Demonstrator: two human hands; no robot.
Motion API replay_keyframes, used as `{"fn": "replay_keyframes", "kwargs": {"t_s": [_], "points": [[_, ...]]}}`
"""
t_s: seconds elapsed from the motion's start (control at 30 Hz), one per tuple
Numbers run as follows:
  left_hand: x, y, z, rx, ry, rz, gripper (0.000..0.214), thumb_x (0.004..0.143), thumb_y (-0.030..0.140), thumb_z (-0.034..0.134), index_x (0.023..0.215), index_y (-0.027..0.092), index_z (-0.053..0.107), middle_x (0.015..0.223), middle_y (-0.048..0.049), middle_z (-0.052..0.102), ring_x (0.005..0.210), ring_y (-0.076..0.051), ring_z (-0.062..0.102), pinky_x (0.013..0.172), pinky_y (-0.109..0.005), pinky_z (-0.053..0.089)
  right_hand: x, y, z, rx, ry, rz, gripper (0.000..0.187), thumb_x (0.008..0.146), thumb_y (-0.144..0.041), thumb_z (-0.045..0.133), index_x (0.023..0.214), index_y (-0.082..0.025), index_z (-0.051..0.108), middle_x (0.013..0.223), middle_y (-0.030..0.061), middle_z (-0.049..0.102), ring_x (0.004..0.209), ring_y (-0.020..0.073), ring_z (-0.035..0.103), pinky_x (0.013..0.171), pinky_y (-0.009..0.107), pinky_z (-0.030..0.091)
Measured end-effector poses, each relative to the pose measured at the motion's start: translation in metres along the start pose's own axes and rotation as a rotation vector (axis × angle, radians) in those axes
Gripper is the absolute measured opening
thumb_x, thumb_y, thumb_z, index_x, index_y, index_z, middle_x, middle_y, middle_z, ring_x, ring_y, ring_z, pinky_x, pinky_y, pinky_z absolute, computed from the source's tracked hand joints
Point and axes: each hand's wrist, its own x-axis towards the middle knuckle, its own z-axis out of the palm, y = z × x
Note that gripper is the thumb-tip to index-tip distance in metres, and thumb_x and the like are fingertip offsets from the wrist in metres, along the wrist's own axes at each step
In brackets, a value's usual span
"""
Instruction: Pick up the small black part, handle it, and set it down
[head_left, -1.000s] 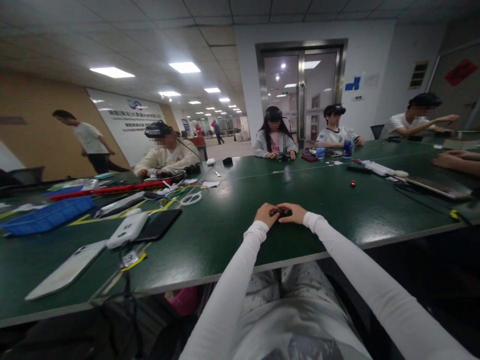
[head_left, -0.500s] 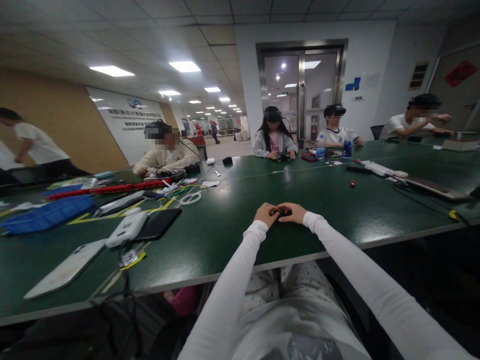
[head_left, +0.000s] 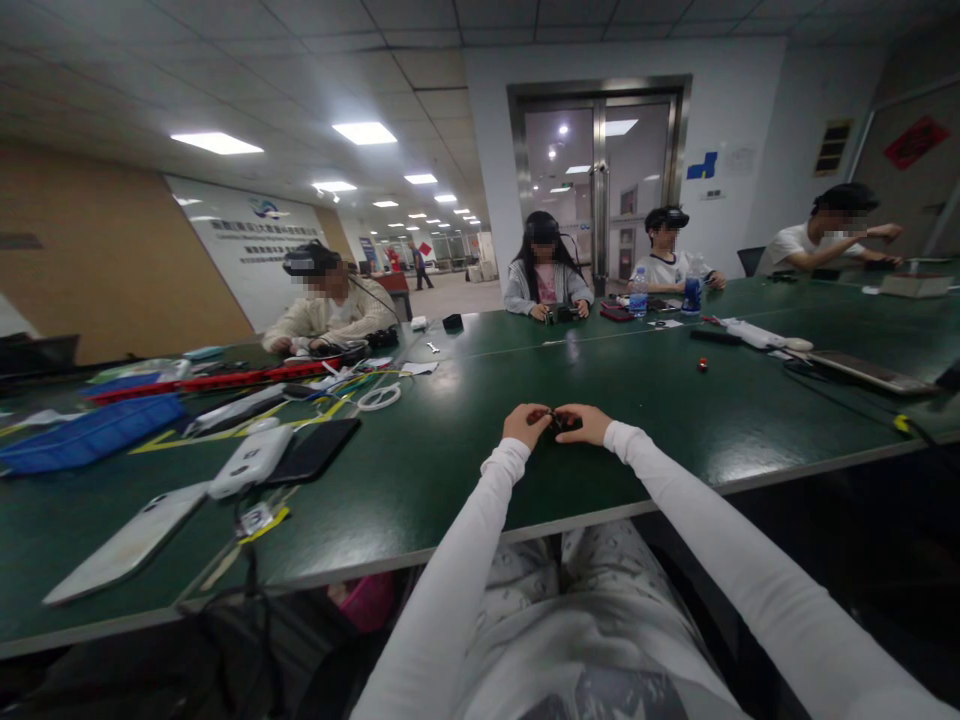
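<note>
Just above the green table (head_left: 457, 450), in the middle of the head view, my two hands face each other. A small dark object (head_left: 556, 422) shows between the fingertips; its kind is too small to make out. My left hand (head_left: 526, 425) is closed, with its fingers curled against the left side of that object. Around the right side of it, my right hand (head_left: 587, 425) has thumb and fingers bent in a pinch. The fingers hide part of the object.
A small red item (head_left: 703, 365) lies to the right. At left are a white phone (head_left: 127, 545), a white device (head_left: 251, 461), a black slab (head_left: 315, 450), cables and a blue tray (head_left: 90, 435). Several people sit across the table, near water bottles (head_left: 691, 297).
My left hand has shifted slightly left, widening the gap between my hands. My right hand stays nearly in place. A person walking at the far left has left the view.
</note>
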Motion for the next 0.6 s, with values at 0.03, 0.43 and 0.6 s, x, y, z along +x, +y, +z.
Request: {"fn": "replay_keyframes", "kwargs": {"t_s": [0.03, 0.43, 0.6], "points": [[0.001, -0.001, -0.001, -0.080, 0.027, -0.051, 0.019, 0.061, 0.026, 0.060, 0.078, 0.018, 0.063, 0.074, -0.0030, 0.059, 0.068, -0.012, 0.053, 0.067, -0.027, 0.043, 0.000, 0.000, 0.000, -0.001, -0.001, 0.001, 0.063, 0.054, -0.043, 0.066, 0.110, -0.018, 0.049, 0.091, 0.0055, 0.058, 0.080, 0.0164, 0.053, 0.074, 0.032, 0.041], [0.015, -0.020, -0.027, -0.952, 0.432, -0.583, 0.042, 0.052, 0.032, 0.066, 0.089, 0.018, 0.056, 0.069, -0.0006, 0.057, 0.053, -0.007, 0.052, 0.042, -0.017, 0.032, -0.002, -0.005, -0.003, 0.035, -0.031, 0.016, 0.061, 0.055, -0.044, 0.066, 0.109, -0.021, 0.049, 0.095, 0.0054, 0.056, 0.082, 0.0163, 0.052, 0.074, 0.032, 0.042], [0.012, -0.013, -0.023, -0.706, 0.287, -0.424, 0.034, 0.058, 0.033, 0.061, 0.086, 0.015, 0.055, 0.068, -0.0026, 0.059, 0.058, -0.010, 0.055, 0.046, -0.019, 0.037, -0.002, -0.004, -0.003, 0.021, -0.021, 0.010, 0.061, 0.053, -0.043, 0.067, 0.108, -0.021, 0.050, 0.092, 0.0048, 0.057, 0.080, 0.0163, 0.053, 0.074, 0.033, 0.042]]}}
